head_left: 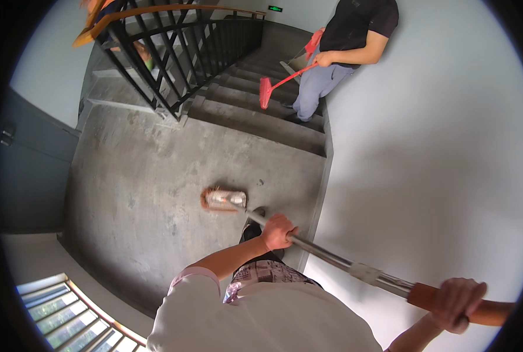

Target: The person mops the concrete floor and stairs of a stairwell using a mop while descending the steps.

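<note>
My left hand (279,232) is closed round the metal pole of a mop (326,251), partway down its length. Further up, my right hand (458,304) wraps the orange grip (424,296) at the pole's upper end. The pole slants down to the left across the front of my body. At its lower end, the flat mop head (225,200), pale on top with a reddish-brown fringe, lies on the grey concrete landing (138,176) just ahead of my feet.
Descending stairs (255,126) begin beyond the landing. A person (355,35) stands there holding a red broom (266,92). Another person (138,50) is partly hidden behind the black railing (202,56). A white wall (425,146) runs along the right, with a grey door (35,158) at left.
</note>
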`<act>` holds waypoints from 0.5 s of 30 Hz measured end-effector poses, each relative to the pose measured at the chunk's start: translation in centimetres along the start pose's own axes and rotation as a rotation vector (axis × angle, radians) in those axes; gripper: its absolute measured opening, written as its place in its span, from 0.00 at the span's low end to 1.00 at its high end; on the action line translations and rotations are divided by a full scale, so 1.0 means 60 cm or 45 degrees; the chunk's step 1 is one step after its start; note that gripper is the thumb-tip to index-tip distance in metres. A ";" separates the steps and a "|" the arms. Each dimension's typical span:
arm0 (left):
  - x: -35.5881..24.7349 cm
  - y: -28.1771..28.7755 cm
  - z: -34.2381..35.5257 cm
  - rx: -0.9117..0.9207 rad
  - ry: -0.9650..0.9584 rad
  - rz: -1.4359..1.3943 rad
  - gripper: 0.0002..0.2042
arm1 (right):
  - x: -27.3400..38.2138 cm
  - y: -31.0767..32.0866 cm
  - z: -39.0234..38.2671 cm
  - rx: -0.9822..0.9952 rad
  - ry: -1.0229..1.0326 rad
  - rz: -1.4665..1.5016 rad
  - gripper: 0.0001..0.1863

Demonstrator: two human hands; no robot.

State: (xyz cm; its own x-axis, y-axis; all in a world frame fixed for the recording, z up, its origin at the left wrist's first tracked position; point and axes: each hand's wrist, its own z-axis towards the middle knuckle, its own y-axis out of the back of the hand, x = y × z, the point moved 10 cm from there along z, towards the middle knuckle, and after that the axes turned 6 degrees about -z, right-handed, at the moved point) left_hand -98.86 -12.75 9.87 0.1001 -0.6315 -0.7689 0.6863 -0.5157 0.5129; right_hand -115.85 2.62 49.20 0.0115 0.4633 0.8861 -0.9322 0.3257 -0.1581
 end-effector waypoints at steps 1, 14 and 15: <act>0.024 -0.005 -0.006 -0.063 -0.046 -0.045 0.10 | -0.038 -0.029 0.031 0.047 -0.069 -0.016 0.16; 0.167 -0.107 0.333 -0.032 -0.260 -0.383 0.05 | -0.083 -0.028 0.150 0.042 0.024 -0.585 0.19; 0.199 -0.103 0.352 -0.034 -0.217 -0.351 0.04 | -0.129 -0.035 0.152 0.064 0.071 -0.504 0.20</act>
State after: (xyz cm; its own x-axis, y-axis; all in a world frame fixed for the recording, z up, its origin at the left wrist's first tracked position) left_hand -117.12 -29.35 5.56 -0.2129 -0.5589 -0.8014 0.6896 -0.6671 0.2820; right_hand -117.25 -9.16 46.61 0.3916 0.3546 0.8491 -0.8683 0.4479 0.2134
